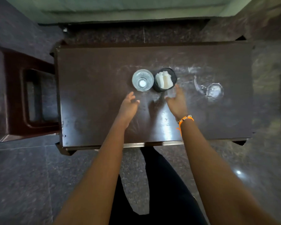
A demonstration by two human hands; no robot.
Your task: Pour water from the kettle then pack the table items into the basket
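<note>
At the far left of the frame stood one dark red-brown wooden chair, pushed against the side of the tabletop, which filled the middle of the picture. Two things stood on it, side by side near the centre: one clear drinking glass on the left, and just beside it one black round holder with white folded tissues standing in it. I could read no label or writing on either. Two bare hands reached in from the lower edge. The left hand hovered just below the glass, fingers loosely spread and holding nothing. The right hand sat just below and right of the holder, fingers apart, its fingertips close to the holder's rim; whether they touched it I could not tell. One orange thread band circled that wrist. Further right, one whitish ring-shaped smear marked the wood. No kettle or basket showed.
</note>
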